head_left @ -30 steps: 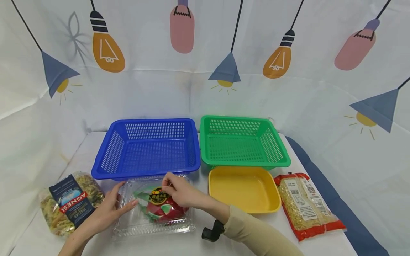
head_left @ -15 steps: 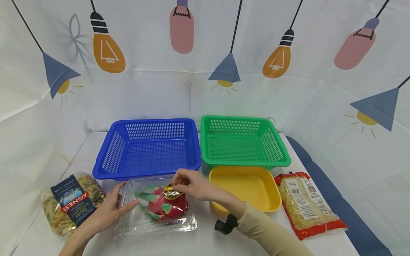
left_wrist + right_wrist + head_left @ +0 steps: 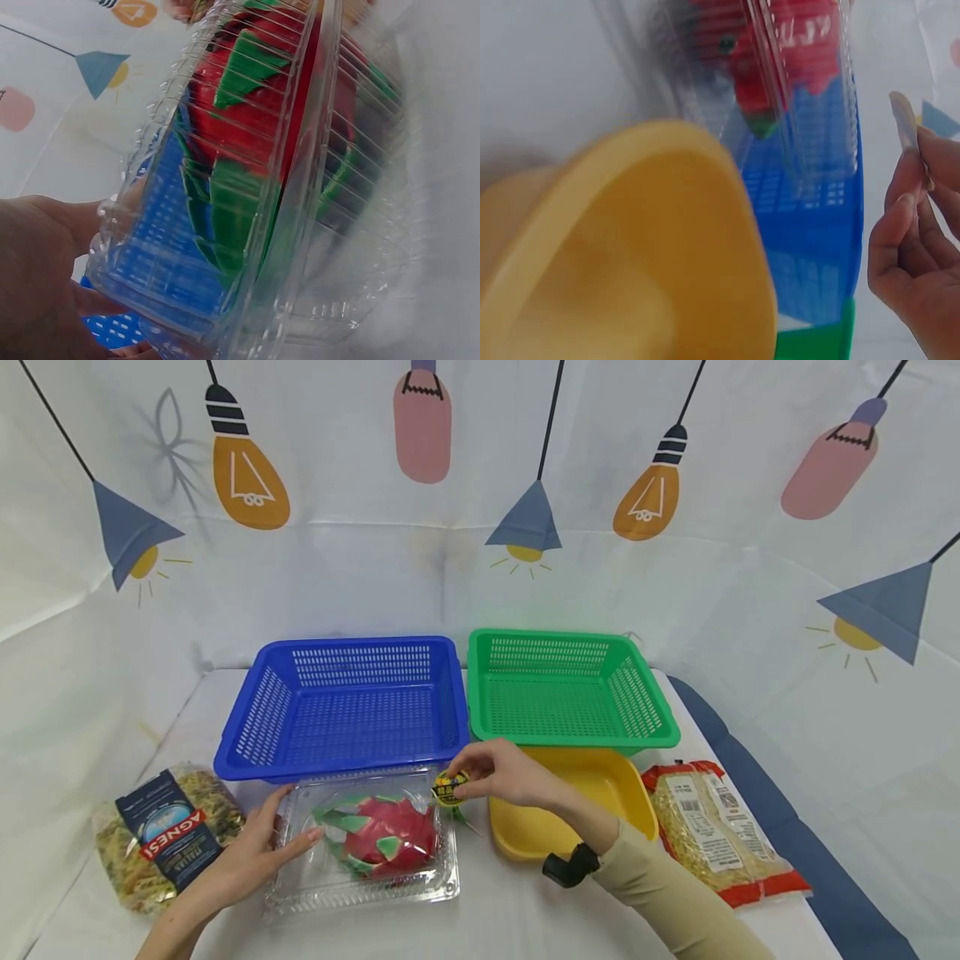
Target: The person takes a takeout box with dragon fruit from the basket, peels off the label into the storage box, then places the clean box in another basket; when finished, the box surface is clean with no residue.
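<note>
A clear plastic box point(image 3: 300, 877) with a red and green dragon fruit point(image 3: 393, 837) inside lies in front of the blue basket. The left hand point(image 3: 251, 856) rests against the box's left side, thumb on the lid; the left wrist view shows this hand point(image 3: 45, 270) at the box's end. Between thumb and fingers the right hand point(image 3: 506, 774) pinches a round black and gold sticker point(image 3: 450, 787) above the box's right edge. In the right wrist view the sticker point(image 3: 904, 120) is seen nearly edge-on in the right hand point(image 3: 922, 232).
Behind are a blue basket point(image 3: 262, 768) and a green basket point(image 3: 577, 743). A yellow tub point(image 3: 517, 847) stands under the right forearm. A pasta bag point(image 3: 168, 835) lies at the left, a red-edged bag point(image 3: 712, 835) at the right.
The sticker has come off the box lid, and the right hand has moved right with it. The left hand has stayed on the box.
</note>
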The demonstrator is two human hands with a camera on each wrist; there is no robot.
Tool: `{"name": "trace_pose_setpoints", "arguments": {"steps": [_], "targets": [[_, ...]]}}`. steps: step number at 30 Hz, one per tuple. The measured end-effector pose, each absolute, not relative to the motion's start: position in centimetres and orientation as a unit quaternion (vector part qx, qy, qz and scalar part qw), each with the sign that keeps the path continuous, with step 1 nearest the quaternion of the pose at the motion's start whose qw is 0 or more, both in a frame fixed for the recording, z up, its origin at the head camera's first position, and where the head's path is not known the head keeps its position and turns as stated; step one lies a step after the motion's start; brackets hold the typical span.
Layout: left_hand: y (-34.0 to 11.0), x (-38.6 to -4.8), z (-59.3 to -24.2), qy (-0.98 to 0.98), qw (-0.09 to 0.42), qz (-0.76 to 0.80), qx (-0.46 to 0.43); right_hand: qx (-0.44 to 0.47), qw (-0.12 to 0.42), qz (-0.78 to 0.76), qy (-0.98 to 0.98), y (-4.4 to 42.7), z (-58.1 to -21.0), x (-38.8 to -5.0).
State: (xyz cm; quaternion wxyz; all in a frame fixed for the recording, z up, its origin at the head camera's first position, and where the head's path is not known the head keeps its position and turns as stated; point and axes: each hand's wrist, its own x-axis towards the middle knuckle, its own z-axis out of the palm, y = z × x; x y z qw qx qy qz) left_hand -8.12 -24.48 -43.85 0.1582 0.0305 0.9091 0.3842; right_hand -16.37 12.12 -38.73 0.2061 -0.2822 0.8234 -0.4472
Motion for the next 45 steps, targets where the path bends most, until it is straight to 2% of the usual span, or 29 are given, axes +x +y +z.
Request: {"name": "trace_pose_setpoints", "arguments": {"steps": [20, 30, 36, 45], "targets": [[-25.8, -8.3, -43.8, 0.910, 0.180, 0.373, 0.018, -0.260, 0.224, -0.395, 0.852, 20.6, -40.1, -18.5], [-25.6, -8.4, -43.6, 0.904, 0.192, 0.381, 0.010, -0.302, 0.255, -0.302, 0.867, 20.8, -41.9, -19.6], [-25.6, -8.4, -43.5, 0.899, 0.201, 0.389, 0.008, -0.327, 0.297, -0.249, 0.862, 20.0, -41.8, -20.3], [-25.5, -8.3, -43.3, 0.902, 0.196, 0.385, 0.009, -0.336, 0.326, -0.194, 0.862, 18.8, -42.1, -20.9]]}}
